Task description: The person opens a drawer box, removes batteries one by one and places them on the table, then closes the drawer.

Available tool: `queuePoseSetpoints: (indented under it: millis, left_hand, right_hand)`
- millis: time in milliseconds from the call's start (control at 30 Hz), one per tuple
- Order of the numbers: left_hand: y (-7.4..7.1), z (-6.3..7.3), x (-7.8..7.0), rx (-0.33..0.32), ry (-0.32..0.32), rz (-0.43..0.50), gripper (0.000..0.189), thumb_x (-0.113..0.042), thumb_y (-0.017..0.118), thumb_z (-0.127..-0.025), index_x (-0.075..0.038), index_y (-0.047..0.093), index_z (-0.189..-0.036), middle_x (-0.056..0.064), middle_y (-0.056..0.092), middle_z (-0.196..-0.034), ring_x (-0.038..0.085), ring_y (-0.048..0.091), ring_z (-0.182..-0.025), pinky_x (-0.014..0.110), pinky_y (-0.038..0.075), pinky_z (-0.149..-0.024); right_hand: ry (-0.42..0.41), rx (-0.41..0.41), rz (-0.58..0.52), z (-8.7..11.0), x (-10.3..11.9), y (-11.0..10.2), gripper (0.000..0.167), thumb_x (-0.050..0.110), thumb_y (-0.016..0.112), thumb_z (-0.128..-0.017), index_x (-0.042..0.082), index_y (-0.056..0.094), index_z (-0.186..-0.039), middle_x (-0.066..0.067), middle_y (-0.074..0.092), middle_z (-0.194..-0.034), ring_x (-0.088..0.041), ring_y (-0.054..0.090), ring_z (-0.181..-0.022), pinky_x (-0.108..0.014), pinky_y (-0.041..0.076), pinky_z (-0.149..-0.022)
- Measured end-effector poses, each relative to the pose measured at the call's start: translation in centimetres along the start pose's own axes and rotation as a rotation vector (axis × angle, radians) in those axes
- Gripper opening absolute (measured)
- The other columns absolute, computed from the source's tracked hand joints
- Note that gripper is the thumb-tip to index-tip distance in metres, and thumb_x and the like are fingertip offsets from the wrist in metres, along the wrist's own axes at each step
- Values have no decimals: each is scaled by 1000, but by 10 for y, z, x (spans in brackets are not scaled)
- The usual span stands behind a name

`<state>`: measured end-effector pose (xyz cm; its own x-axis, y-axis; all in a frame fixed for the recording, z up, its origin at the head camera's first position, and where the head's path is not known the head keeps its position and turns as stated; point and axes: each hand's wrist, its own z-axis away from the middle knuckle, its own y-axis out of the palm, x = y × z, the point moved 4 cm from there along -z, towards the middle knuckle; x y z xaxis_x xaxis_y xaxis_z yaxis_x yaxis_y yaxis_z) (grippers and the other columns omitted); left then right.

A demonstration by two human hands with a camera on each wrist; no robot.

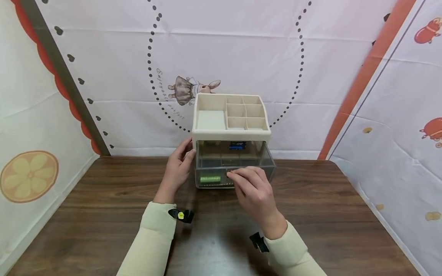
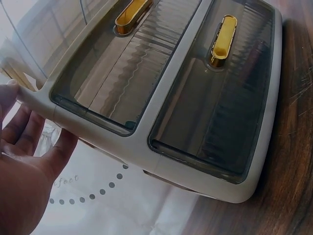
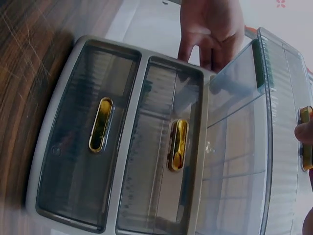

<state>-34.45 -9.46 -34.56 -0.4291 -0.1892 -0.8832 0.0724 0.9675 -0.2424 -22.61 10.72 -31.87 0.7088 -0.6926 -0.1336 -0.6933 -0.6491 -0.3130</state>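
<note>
A cream desktop organizer (image 1: 229, 135) stands on the table, its clear top drawer (image 3: 283, 122) pulled out toward me. My right hand (image 1: 253, 191) pinches the gold handle (image 3: 307, 116) on that drawer's front. Along the organizer's left side rests my left hand (image 1: 177, 168), fingertips pressing its wall near the top. Inside the pulled-out drawer a green cylinder (image 1: 210, 179) lies at the front left. Farther back are blue cylinders that look like batteries (image 1: 237, 145). Two lower drawers with gold handles (image 2: 224, 41) are closed below.
The organizer's open top has several compartments (image 1: 246, 111). Dark wood-grain table (image 1: 328, 214) spreads out on both sides and in front. A printed white cloth (image 1: 228, 57) hangs right behind the organizer, and similar cloths border the table's left and right.
</note>
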Motion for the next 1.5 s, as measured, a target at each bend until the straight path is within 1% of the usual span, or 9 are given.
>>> queuePoseSetpoints:
  millis: [267, 367, 600, 667, 900, 1100, 1167, 1400, 1500]
  left_hand:
    - [0, -1, -1, 4, 56, 11, 45, -13, 44, -104, -8, 38, -148, 20, 50, -140, 30, 48, -129, 48, 44, -102]
    - [-1, -1, 0, -1, 60, 22, 45, -11, 44, -103, -7, 39, -148, 21, 50, -140, 30, 49, -129, 47, 44, -101]
    - [0, -10, 32, -28, 77, 27, 45, -20, 47, -103, -17, 41, -147, 13, 52, -141, 23, 49, -129, 46, 44, -102]
    - [0, -9, 30, -24, 56, 25, 45, -17, 46, -103, -15, 40, -148, 15, 51, -142, 25, 48, -130, 47, 43, -103]
    - [-1, 0, -1, -18, 39, -3, 45, -11, 45, -103, -4, 38, -147, 20, 49, -141, 31, 46, -132, 48, 42, -106]
    - [-1, 1, -3, -18, 18, 1, 45, -13, 45, -103, -5, 39, -147, 20, 50, -140, 30, 46, -132, 48, 41, -107]
    - [-1, 0, -1, -21, 12, 4, 45, -14, 45, -103, -5, 39, -147, 20, 50, -140, 30, 46, -132, 48, 41, -107]
    - [-2, -9, 27, -33, 11, 59, 44, -18, 49, -102, -13, 43, -146, 14, 52, -139, 25, 47, -131, 49, 41, -106]
    - [0, -11, 30, -32, 29, 72, 44, -21, 51, -101, -15, 46, -144, 11, 54, -138, 23, 48, -130, 49, 43, -104]
  right_hand:
    - [-49, -70, 23, -6, 12, 0, 19, -1, 57, -92, 4, 76, -95, -8, 69, -90, -25, 60, -81, -33, 51, -74]
    - [-67, -89, 18, -9, 16, -2, 19, -2, 58, -91, 4, 76, -93, -8, 69, -88, -25, 60, -79, -33, 51, -74]
    - [-57, -82, 4, -11, 20, -6, 19, -3, 57, -91, 3, 75, -92, -8, 69, -88, -25, 60, -79, -33, 50, -73]
    - [-46, -68, 4, -10, 20, -7, 20, -3, 56, -91, 4, 75, -93, -8, 69, -88, -25, 60, -80, -33, 50, -74]
    - [-44, -46, 12, -3, 22, -9, 21, -1, 55, -94, 4, 75, -94, -8, 69, -88, -24, 59, -78, -33, 50, -72]
    - [-63, -66, 8, 1, 25, -9, 21, -3, 55, -93, 3, 75, -93, -8, 69, -87, -24, 59, -77, -32, 49, -72]
    - [-63, -66, 4, 1, 26, -9, 20, -2, 55, -93, 3, 75, -94, -8, 69, -87, -24, 59, -77, -32, 49, -72]
    - [-68, -71, -3, 1, 27, -8, 21, -4, 55, -92, 2, 75, -93, -9, 69, -87, -25, 60, -77, -33, 50, -73]
    - [-64, -68, 2, 1, 27, -9, 22, -5, 54, -92, 2, 75, -93, -9, 69, -87, -25, 60, -77, -33, 50, -73]
